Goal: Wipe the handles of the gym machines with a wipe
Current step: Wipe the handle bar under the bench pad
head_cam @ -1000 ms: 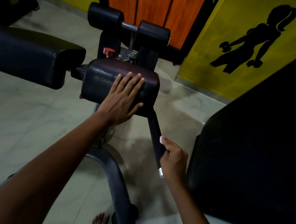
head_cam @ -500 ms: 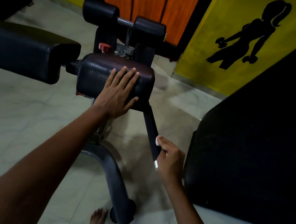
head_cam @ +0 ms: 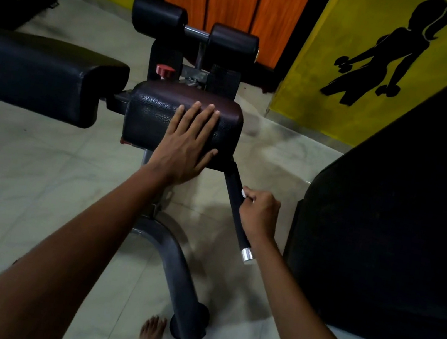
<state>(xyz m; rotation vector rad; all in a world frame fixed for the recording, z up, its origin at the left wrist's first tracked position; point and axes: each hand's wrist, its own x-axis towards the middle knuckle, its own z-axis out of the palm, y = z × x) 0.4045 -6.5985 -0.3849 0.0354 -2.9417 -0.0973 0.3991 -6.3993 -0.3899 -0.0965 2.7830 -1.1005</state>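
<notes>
The left hand (head_cam: 188, 146) lies flat with straight, slightly spread fingers pressed on the dark pad (head_cam: 154, 117) of the gym machine, thumb out toward the right. The right hand (head_cam: 257, 217) is curled round the black handle (head_cam: 236, 200), which slants from under the pad's right corner down to a silver end cap (head_cam: 247, 255) just below that hand. A small bit of white wipe (head_cam: 243, 193) shows at the top of the right hand's fingers, against the handle; the rest of it is hidden inside the grip, so its size and fold cannot be made out.

Beyond the left hand stand a red knob (head_cam: 164, 70) and two black roller pads (head_cam: 194, 28). Left of it a second long pad (head_cam: 41, 76) runs out of view. Right of the right hand a big dark panel (head_cam: 397, 226) is too dim to identify. Two bare feet (head_cam: 152, 336) are cut off at the bottom edge, beside the curved frame tube (head_cam: 176, 273).
</notes>
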